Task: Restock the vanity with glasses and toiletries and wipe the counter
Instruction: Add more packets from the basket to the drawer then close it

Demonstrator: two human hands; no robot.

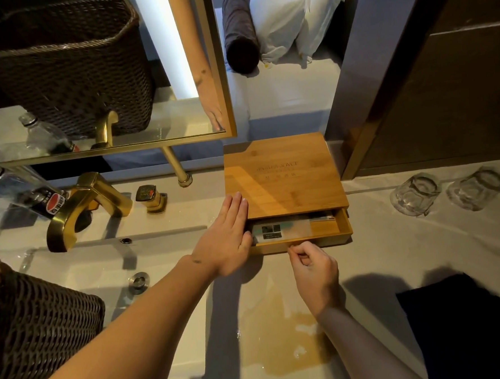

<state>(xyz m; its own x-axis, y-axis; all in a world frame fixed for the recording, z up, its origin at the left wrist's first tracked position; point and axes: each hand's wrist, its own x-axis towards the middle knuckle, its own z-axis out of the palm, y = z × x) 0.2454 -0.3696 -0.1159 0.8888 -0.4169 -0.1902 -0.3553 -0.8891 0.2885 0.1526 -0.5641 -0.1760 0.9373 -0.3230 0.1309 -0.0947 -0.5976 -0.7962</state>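
Observation:
A flat bamboo box (283,175) stands on the counter (393,248), and its drawer (328,237) is pulled partly out. Packaged toiletries (274,231) lie inside the drawer. My left hand (225,237) rests flat against the box's left side, fingers together along the edge. My right hand (312,270) pinches the drawer's front lip with thumb and forefinger. Two glasses (416,195) (474,190) stand upside down to the right of the box. A yellowish wet patch (287,339) spreads on the counter below my right hand.
A gold faucet (77,205) and its handle (150,198) sit behind the sink (101,265). A plastic bottle (29,194) leans behind the faucet. A dark wicker basket (32,328) fills the lower left. A dark cloth (462,323) lies at the lower right. A mirror (90,82) hangs above.

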